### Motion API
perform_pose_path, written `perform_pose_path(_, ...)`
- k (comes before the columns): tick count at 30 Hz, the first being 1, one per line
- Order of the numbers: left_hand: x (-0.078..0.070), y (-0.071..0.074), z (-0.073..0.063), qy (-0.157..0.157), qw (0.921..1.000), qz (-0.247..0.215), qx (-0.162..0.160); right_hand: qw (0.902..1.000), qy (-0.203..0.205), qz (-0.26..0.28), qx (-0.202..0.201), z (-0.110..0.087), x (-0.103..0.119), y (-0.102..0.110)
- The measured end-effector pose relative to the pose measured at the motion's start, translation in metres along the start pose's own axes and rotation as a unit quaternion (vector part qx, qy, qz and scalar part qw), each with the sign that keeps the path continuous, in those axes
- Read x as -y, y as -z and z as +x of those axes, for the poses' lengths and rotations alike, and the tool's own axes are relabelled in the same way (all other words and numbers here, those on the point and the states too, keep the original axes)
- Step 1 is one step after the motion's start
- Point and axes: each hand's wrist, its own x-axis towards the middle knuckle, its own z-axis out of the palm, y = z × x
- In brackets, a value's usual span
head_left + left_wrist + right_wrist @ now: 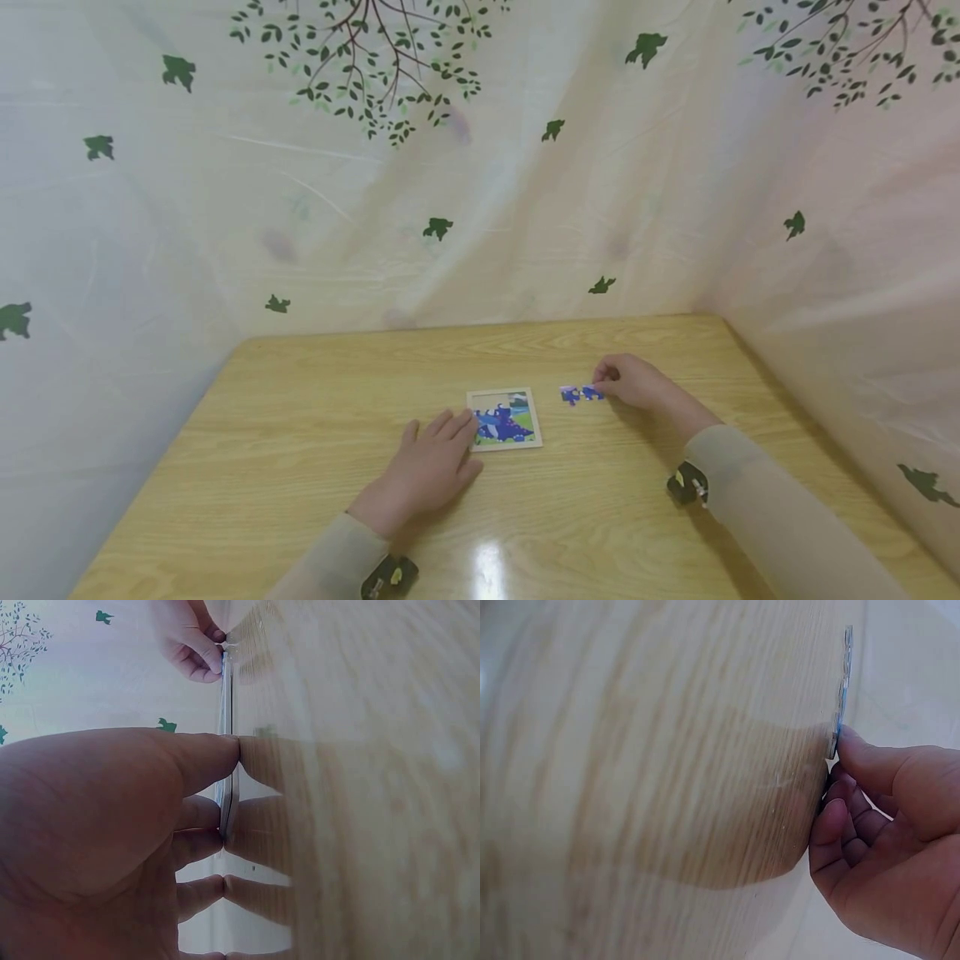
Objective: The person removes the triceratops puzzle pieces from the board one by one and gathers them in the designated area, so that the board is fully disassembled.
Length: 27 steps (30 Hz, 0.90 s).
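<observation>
Bracing the puzzle tray [510, 446] with spread left fingers [453, 428], we pinch the outer piece [591, 392] right of it, ideally lightly, between curled right fingers [610, 368].

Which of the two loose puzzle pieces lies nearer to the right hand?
The rightmost piece: the right hand touches it. The other piece lies between it and the wooden frame.
</observation>
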Motion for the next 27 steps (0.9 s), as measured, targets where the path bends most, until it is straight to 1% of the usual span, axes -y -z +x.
perform_pose_path(7,-0.0001,0.0004,0.0008,-0.002,1.0,0.003,-0.002,1.0,0.006,-0.003,0.0,-0.0004,-0.001,0.0018)
perform_pose_path(11,0.0,0.0003,0.0013,-0.003,1.0,0.003,-0.002,1.0,0.001,-0.002,0.004,-0.0018,0.0008,0.0024)
perform_pose_path(17,0.0001,0.0004,0.0016,0.0,1.0,-0.001,0.0,0.9998,0.001,0.018,0.005,-0.0024,0.0015,0.0028)
perform_pose_path(20,0.0,0.0002,0.0016,0.001,1.0,-0.001,0.001,0.9995,-0.002,0.033,0.0,-0.0016,0.0001,0.005)
perform_pose_path(24,-0.0005,0.0005,0.0011,0.0,1.0,-0.001,-0.001,0.9988,-0.015,0.044,-0.012,-0.001,0.0,0.0085)
perform_pose_path(27,-0.0007,0.0009,0.0008,-0.001,1.0,-0.001,-0.002,0.9982,-0.023,0.047,-0.028,-0.0008,0.0058,0.0094)
